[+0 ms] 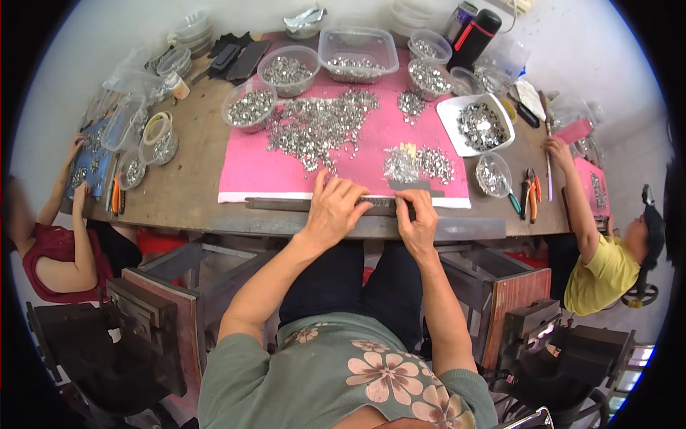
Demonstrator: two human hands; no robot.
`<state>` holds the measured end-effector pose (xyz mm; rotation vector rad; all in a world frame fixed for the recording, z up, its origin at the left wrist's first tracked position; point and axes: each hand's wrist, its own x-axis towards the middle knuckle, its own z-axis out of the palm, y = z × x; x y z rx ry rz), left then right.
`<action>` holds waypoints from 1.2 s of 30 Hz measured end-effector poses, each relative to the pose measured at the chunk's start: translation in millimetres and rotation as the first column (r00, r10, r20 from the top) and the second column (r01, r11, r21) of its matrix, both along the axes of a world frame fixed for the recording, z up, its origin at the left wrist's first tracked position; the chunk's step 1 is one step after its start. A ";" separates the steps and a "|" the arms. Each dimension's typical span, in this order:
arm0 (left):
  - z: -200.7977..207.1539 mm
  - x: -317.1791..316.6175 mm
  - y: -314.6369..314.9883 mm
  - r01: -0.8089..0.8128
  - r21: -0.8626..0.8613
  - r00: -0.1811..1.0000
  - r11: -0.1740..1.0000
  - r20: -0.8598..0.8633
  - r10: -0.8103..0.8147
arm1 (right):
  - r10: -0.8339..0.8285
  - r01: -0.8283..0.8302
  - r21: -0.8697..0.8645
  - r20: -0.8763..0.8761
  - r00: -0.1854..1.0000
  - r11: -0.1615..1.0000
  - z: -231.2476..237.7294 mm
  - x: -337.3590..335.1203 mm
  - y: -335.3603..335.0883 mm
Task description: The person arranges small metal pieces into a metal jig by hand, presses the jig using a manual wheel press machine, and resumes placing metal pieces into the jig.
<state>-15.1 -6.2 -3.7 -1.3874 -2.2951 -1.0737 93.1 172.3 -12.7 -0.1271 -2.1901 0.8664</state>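
Wooden workbench (186, 171) carries a pink mat (243, 161). Metal pieces (314, 129) lie loose on it; a short row appears seated on the dark bar (282, 205) along the mat's near edge, suggesting work partway. Left hand (333, 205): thumb and forefinger slightly parted at the bar. Right hand (418, 220): fingertips drawn together there; whether either grips a piece cannot be told.

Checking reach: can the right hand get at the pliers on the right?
Probably yes: the right hand could pass in front of the bowl; the green-handled tool lies beside the pliers, not across.
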 end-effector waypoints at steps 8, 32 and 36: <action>-1.0 -10.4 -18.0 -0.062 -0.028 0.997 0.998 0.052 0.064 | 0.045 -0.051 0.053 0.111 0.993 0.997 10.4 -6.6 8.0; -16.6 -91.0 21.0 -0.194 -0.059 0.973 0.979 -0.137 0.184 | 0.144 -0.234 0.290 0.298 0.944 0.928 5.4 -114.2 6.9; -9.4 -85.5 17.6 -0.150 -0.045 0.983 0.988 -0.110 0.144 | 0.129 -0.252 0.316 0.363 0.923 0.915 10.7 -110.5 11.0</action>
